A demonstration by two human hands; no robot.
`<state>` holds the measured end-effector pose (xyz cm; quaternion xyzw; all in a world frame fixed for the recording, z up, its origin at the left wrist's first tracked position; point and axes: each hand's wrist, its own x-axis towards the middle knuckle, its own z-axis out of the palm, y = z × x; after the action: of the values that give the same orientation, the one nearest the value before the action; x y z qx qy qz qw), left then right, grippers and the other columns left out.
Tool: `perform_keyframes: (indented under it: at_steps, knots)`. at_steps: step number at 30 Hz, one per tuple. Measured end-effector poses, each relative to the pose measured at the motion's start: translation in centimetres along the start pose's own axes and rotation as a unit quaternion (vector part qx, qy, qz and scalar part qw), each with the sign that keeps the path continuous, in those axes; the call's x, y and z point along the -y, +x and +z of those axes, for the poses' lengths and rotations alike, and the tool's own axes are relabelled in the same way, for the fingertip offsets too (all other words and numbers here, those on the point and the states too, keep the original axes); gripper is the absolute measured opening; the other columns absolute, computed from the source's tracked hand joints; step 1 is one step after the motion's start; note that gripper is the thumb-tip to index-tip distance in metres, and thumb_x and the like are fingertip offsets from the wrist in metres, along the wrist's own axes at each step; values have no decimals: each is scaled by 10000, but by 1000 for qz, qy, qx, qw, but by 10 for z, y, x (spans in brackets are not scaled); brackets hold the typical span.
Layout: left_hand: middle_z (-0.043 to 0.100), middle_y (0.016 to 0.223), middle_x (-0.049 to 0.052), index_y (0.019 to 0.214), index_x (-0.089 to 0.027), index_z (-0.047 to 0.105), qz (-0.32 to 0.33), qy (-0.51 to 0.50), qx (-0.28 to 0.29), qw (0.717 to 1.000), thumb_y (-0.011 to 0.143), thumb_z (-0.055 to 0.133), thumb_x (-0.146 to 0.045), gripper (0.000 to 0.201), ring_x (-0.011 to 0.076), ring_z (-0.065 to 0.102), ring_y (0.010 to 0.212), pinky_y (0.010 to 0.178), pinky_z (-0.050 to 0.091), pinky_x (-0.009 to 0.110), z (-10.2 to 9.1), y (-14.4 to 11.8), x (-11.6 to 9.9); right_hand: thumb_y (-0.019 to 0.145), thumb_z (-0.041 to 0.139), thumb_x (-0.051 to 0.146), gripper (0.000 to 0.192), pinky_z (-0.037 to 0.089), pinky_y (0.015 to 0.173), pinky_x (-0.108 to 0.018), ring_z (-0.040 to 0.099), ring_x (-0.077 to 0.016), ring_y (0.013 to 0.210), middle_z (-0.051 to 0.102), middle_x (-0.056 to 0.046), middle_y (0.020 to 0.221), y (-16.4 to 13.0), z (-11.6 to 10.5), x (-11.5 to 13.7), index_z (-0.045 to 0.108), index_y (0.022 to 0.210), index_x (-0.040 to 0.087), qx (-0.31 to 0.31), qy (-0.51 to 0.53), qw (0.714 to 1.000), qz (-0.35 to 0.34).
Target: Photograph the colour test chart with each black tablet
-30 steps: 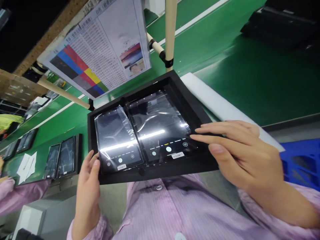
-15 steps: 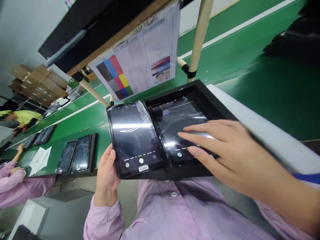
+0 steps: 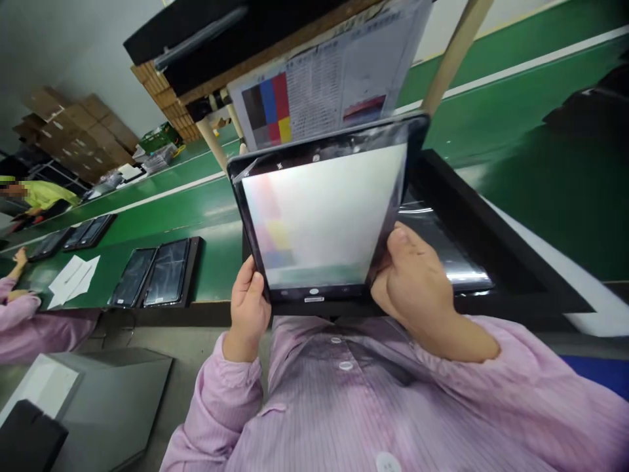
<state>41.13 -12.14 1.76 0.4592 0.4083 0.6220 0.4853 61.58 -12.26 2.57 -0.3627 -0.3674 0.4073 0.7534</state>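
Note:
A tablet [image 3: 324, 216] is raised in front of me, tilted, its screen showing a pale, washed-out camera picture with faint colour patches. My left hand [image 3: 249, 308] grips its lower left edge, thumb on the front. On the lower right edge my right hand [image 3: 417, 288] is closed, thumb at the frame. Behind and to the right, a second tablet [image 3: 442, 242] lies in a black tray [image 3: 511, 262], partly covered by my right hand and the raised tablet. Beyond stands a sheet with a colour chart [image 3: 314, 98], its lower part hidden by the raised tablet.
More tablets [image 3: 167, 272] lie to the left on the green bench [image 3: 211, 255], beside white papers [image 3: 73, 278]. A beige post [image 3: 457, 59] rises behind the tray. Grey boxes [image 3: 113, 406] stand lower left. A co-worker's hand [image 3: 19, 259] is at the far left.
The left tablet has been lifted and tilted up toward the chart. My right hand has moved from above the other tablet to the raised one's right edge. The raised screen turned from dark to bright.

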Motion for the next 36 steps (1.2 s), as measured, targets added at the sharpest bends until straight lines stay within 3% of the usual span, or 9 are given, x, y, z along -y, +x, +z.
perform_keyframes:
  at_steps: [2, 5, 7, 9, 12, 20, 31, 36]
  knots:
    - [523, 1483, 111, 1391, -265, 532, 74, 74, 45, 993, 891, 605, -571, 591, 270, 509, 1360, 1148, 403, 448, 0, -3, 2, 871, 663, 520, 296, 594, 881, -378, 683, -206, 945, 702, -16, 934, 1, 9, 6, 699, 994, 253, -20, 44, 999, 20]
    - [278, 1609, 183, 1561, -233, 199, 182, 213, 109, 954, 847, 668, -565, 917, 302, 363, 1462, 1197, 321, 467, 2, -6, 1, 853, 689, 519, 302, 588, 903, -358, 674, -194, 969, 696, -25, 999, -1, 16, 15, 672, 838, 218, -11, 50, 999, 12]
    - [181, 1616, 217, 1571, -221, 42, 227, 292, 106, 923, 788, 740, -548, 1099, 332, 285, 1494, 1205, 294, 498, 4, -7, 1, 859, 689, 507, 314, 583, 917, -350, 668, -188, 984, 691, -26, 1032, -3, 17, 17, 652, 784, 205, -6, 48, 999, 8]
    - [130, 1602, 230, 1560, -222, -21, 252, 341, 92, 901, 745, 780, -543, 1187, 362, 216, 1511, 1209, 266, 527, 5, -6, 2, 858, 698, 488, 269, 583, 923, -353, 669, -182, 973, 691, -20, 1015, -5, 16, 18, 688, 849, 220, -5, 52, 999, 2]
    - [103, 1577, 234, 1550, -228, -54, 258, 379, 86, 885, 688, 832, -525, 1272, 397, 142, 1516, 1209, 236, 561, 7, -5, 4, 868, 695, 463, 256, 581, 934, -360, 666, -180, 982, 692, -15, 993, -5, 15, 16, 722, 989, 238, -11, 57, 998, -17]
    - [61, 1588, 240, 1543, -232, -115, 275, 419, 76, 862, 677, 845, -536, 1328, 431, 67, 1507, 1190, 201, 638, 10, -6, 9, 856, 711, 471, 239, 568, 959, -360, 649, -184, 1046, 695, -5, 1013, -3, 14, 12, 709, 877, 233, -16, 61, 997, -40]
    - [62, 1610, 239, 1567, -219, -70, 281, 434, 46, 855, 579, 865, -644, 1425, 443, 57, 1512, 1200, 180, 644, 10, -6, 12, 846, 717, 497, 286, 536, 1024, -387, 656, -186, 1033, 696, 5, 1021, -2, 14, 12, 666, 803, 218, -17, 45, 998, -38]
    - [114, 1592, 256, 1564, -202, -43, 278, 408, 55, 868, 626, 821, -675, 1360, 424, 130, 1509, 1188, 246, 608, 10, -6, 8, 824, 716, 538, 289, 578, 932, -386, 658, -205, 1023, 698, 5, 959, -2, 15, 15, 680, 844, 252, -19, 32, 998, -42]
